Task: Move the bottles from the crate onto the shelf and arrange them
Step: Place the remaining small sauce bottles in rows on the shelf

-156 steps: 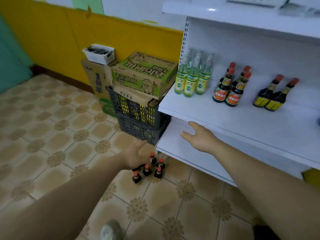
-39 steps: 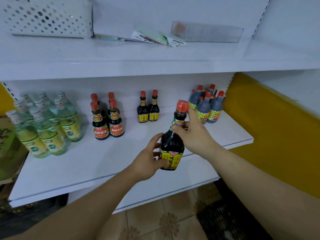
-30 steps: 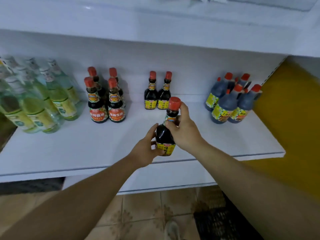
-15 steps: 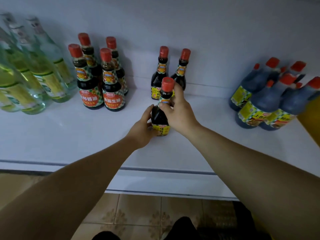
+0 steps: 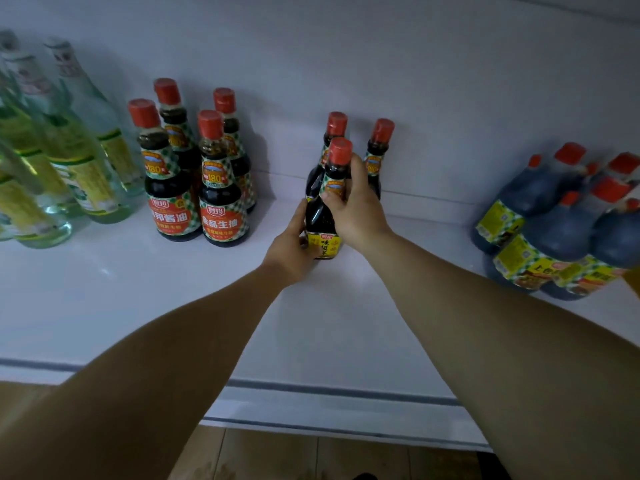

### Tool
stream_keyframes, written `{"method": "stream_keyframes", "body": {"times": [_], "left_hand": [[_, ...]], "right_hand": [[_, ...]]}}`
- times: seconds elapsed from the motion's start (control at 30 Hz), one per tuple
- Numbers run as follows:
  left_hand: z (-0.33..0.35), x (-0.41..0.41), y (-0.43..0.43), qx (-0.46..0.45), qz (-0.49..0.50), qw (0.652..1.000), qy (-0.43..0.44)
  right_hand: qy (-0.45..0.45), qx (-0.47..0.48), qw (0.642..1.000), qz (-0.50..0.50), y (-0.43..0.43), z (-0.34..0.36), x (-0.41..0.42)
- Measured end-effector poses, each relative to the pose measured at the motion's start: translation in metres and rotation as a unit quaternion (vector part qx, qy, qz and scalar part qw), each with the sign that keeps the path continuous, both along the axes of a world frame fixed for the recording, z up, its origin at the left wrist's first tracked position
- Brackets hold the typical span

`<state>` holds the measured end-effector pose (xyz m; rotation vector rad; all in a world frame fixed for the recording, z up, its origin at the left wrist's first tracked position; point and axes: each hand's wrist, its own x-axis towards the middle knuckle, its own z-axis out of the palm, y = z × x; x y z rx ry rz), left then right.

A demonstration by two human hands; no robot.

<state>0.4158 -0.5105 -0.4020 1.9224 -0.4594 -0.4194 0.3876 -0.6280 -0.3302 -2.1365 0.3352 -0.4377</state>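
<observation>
White shelf (image 5: pixel 104 299) boards fill the view, backed by a plain white panel. Upright near the middle of the shelf is the dark bottle (image 5: pixel 323 223), red-capped and yellow-labelled, directly in front of a pair of matching bottles (image 5: pixel 381 140) at the back. The right hand (image 5: pixel 358 213) has its fingers (image 5: pixel 358 171) curled round the neck and shoulder. The left hand (image 5: pixel 292 249) cups the lower body, thumb beside the label. The base looks to be at shelf level, but I cannot tell whether it is fully down.

To finish this placement well, settle the base flat before easing either grip. Then slide the bottle back gently, so it lines up with the pair without knocking them, and turn the label outward.

Four orange-labelled bottles (image 5: pixel 218 202) stand to the left, with clear green-labelled bottles (image 5: pixel 79 161) beyond them. Large dark jugs (image 5: pixel 554 230) sit to the right, all well apart from the hands.
</observation>
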Motion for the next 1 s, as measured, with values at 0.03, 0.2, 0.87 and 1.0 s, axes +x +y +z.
{"method": "stream_keyframes", "body": {"times": [0.03, 0.2, 0.87, 1.0], "left_hand": [[-0.002, 0.002, -0.001, -0.003, 0.0, 1.0, -0.003], [-0.001, 0.008, -0.007, 0.013, 0.009, 0.999, -0.035], [0.175, -0.047, 0.108, 0.293, -0.217, 0.93, -0.053], [0.223, -0.074, 0.135, 0.279, -0.239, 0.926, -0.093]], "right_hand": [[-0.004, -0.002, 1.0, -0.004, -0.001, -0.001, 0.003], [-0.03, -0.003, 0.999, -0.01, -0.005, -0.005, 0.016], [0.239, -0.076, 0.966, -0.053, 0.046, 0.143, -0.132], [0.244, -0.105, 0.962, -0.069, 0.072, 0.192, -0.17]]}}
